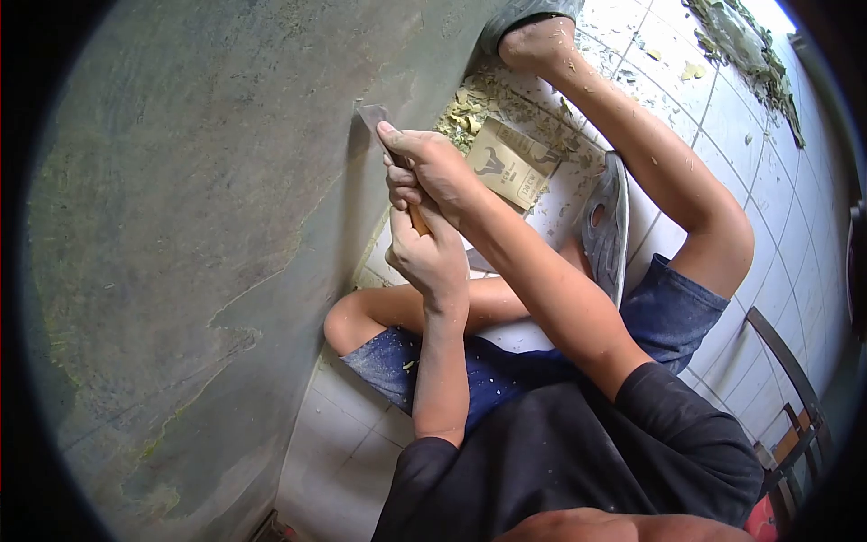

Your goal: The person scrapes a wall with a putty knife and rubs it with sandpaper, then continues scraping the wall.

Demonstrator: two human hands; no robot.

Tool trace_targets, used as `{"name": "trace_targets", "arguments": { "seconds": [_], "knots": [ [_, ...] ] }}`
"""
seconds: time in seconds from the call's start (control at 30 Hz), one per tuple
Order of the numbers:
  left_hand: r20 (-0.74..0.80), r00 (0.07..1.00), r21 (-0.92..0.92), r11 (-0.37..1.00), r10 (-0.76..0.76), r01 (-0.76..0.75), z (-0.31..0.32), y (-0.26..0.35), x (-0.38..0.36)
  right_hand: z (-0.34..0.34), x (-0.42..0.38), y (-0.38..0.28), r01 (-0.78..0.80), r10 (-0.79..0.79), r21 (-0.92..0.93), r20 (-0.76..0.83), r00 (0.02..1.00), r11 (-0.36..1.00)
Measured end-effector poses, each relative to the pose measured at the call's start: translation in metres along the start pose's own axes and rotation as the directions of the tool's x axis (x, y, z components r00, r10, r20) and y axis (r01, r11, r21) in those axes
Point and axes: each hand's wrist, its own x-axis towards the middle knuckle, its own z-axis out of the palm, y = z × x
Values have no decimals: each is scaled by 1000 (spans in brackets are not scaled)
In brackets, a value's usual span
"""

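A scraper with a metal blade [371,115] and an orange-brown handle [418,220] is gripped in both hands. My right hand [433,172] is closed around it close to the blade, with the thumb stretched along the metal. Lower down, my left hand [429,257] wraps round the handle. The blade's edge meets the grey-green wall [226,181] or lies very near it; exact contact is hard to tell. Uneven peeled edges run across the wall's surface.
Paint flakes [470,104] litter the white tiled floor [722,117] beside a printed brown paper packet [510,163]. My bent legs and grey sandals [607,226] lie close by. A chair [795,388] stands at right; peeled scraps [759,68] lie at upper right.
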Motion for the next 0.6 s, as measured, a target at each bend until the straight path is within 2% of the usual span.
{"name": "trace_targets", "arguments": {
  "seconds": [0.17,0.23,0.37,0.4,0.47,0.53,0.6],
  "knots": [
    [-60,997,60,997,57,-53,-2,2,8,5,5,-4,-45,43,48,47,998,998],
    [-40,996,42,996,82,-80,1,4,18,7,9,-10,-24,11,157,84,996,987],
    [70,998,88,996,0,-6,-1,18,33,7,18,-21,-1,2,260,-5,1000,966],
    [67,998,82,997,3,-9,1,18,32,7,16,-21,3,-2,254,-3,1000,967],
    [-80,983,63,985,166,-162,5,13,23,7,10,-16,-12,7,162,35,999,987],
    [-92,987,64,990,130,-125,0,11,13,6,6,-10,-110,101,133,74,992,985],
    [-69,993,24,995,97,-96,2,6,18,4,11,-9,-49,37,158,73,997,986]
  ]
}}
